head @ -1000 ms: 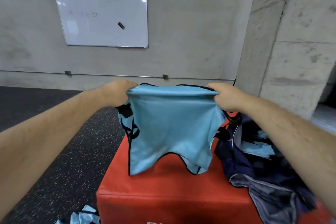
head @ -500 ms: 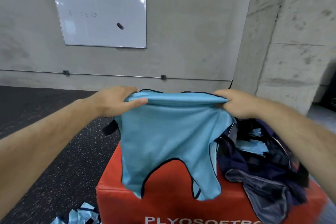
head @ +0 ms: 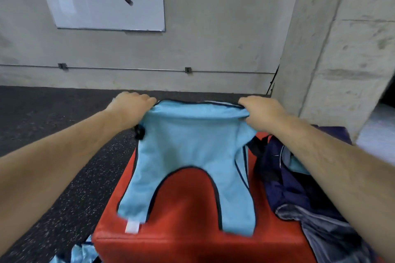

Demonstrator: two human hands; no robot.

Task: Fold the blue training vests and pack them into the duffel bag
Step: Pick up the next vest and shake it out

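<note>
- Step in hand: spreading one vest (head: pixel 192 151) ready for folding; by the look of it, no fold is made yet.
- Left hand (head: pixel 130 107): fingers curled round the vest's far left corner.
- Right hand (head: pixel 259 111): grips the far right corner; the hands are well apart, with the edge stretched between them.
- Vest: far edge raised, straps draped on the red box (head: pixel 188 241).
- Bag (head: pixel 299 188): on the box, just right of the vest.
- Next move, probably: lower the edge flat, then fold with the straps aligned.
</note>
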